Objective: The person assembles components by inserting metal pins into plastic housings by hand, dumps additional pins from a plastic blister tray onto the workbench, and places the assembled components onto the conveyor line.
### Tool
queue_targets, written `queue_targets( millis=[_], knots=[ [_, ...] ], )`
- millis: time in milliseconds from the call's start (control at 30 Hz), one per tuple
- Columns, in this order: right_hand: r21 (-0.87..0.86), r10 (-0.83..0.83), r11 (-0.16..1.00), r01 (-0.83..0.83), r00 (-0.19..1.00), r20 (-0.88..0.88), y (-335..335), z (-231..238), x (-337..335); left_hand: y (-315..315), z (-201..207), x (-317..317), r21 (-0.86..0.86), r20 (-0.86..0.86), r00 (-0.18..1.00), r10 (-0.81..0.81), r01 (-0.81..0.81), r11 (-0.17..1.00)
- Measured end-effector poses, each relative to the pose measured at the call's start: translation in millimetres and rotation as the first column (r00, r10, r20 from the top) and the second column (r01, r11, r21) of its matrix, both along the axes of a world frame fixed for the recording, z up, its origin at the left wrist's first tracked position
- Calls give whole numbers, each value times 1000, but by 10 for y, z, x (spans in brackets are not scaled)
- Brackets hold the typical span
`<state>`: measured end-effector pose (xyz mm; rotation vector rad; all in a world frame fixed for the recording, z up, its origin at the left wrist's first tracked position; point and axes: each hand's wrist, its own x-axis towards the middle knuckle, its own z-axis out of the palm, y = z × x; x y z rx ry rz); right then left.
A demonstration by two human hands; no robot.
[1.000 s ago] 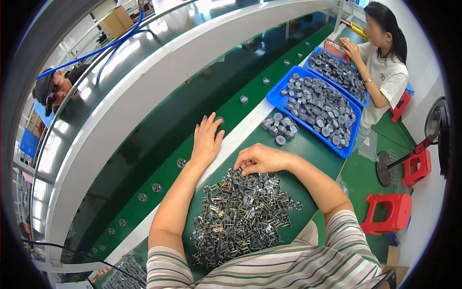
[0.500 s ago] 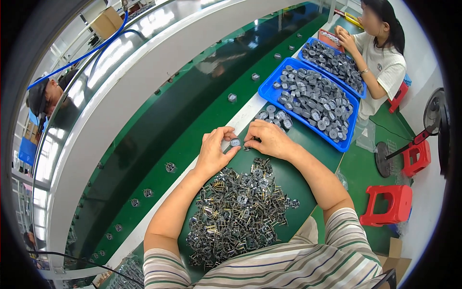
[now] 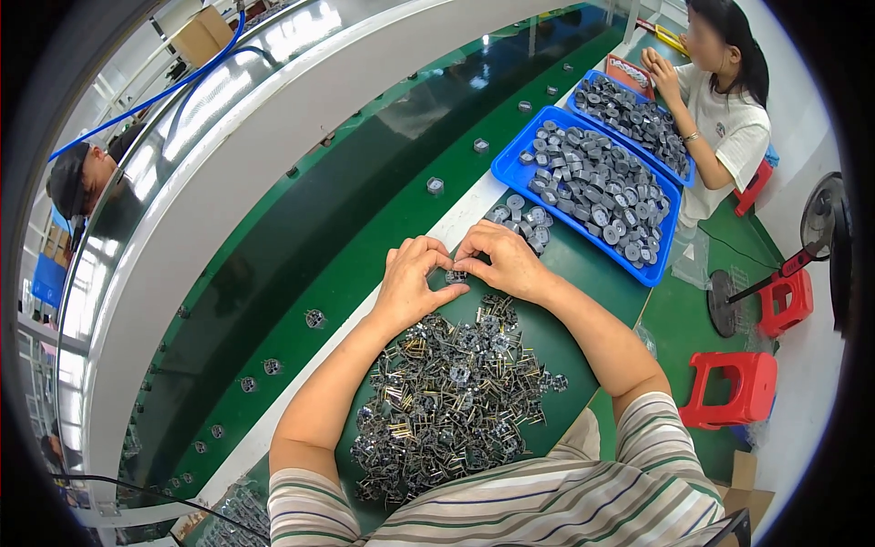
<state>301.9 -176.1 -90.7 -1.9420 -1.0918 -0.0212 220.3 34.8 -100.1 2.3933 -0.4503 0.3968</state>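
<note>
My left hand [image 3: 408, 281] is closed round a small grey round housing [image 3: 456, 277], holding it between thumb and fingers. From the other side my right hand [image 3: 503, 259] meets it, fingertips pinched at the housing's top. A small dark part with metal bits seems to be in that pinch, mostly covered by the fingers. Just below both hands lies a heap of small dark parts with brass-coloured pins [image 3: 451, 401] on the green table. Several loose grey housings [image 3: 521, 219] lie beyond my right hand.
Two blue trays of grey housings, a near one [image 3: 663, 264] and a far one [image 3: 690, 173], stand at the right. A green conveyor [image 3: 365, 239] with spaced parts runs along the left. A co-worker [image 3: 729, 128] sits beyond the trays. Red stools [image 3: 729, 392] and a fan [image 3: 820, 219] are right.
My right hand has moved left and brought its small part against the housing in my left hand. Parts on the conveyor have shifted slightly toward the lower left.
</note>
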Motion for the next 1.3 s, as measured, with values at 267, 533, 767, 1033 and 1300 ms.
queue_targets(
  millis=[267,533,767,1033,1300],
  knots=[
    [-82,-4,996,23,974,226,24,73,-79,17,-27,14,-13,-5,1000,-6,6,1000],
    [-6,35,999,-34,972,233,-3,-1,-8,42,-74,31,-80,-5,1000,15,-15,997],
    [8,-407,893,451,799,442,-144,105,70,409,-19,148,-16,70,863,501,-501,865],
    [48,-358,928,369,853,379,-118,116,97,222,139,81,16,251,927,280,-293,956],
    [55,-70,996,71,997,-16,-55,84,18,-6,-18,14,-175,-131,991,-36,13,984]
  ],
)
